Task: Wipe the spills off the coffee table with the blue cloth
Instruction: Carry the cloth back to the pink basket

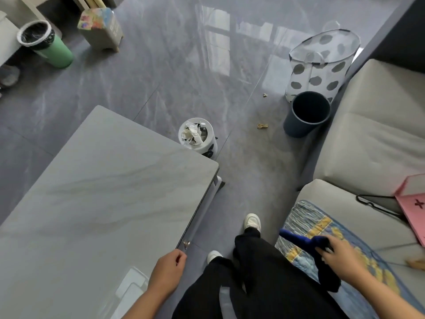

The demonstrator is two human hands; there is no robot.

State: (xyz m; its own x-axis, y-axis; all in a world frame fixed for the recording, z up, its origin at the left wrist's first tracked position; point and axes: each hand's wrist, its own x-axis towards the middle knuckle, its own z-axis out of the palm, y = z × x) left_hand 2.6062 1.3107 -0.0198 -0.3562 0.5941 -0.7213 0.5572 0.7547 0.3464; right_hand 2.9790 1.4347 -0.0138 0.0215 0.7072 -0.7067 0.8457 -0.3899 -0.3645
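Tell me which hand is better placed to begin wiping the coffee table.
Probably the right hand: it already grips the blue cloth, over the sofa. The left hand is at the coffee table edge, holding nothing.

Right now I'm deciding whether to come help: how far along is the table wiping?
Early on. Done: the right hand grips the blue cloth, over the sofa's patterned cushion. In hand: the left hand hangs at the coffee table edge. Left: all the wiping; cloth and tabletop are apart. No spill shows clearly.
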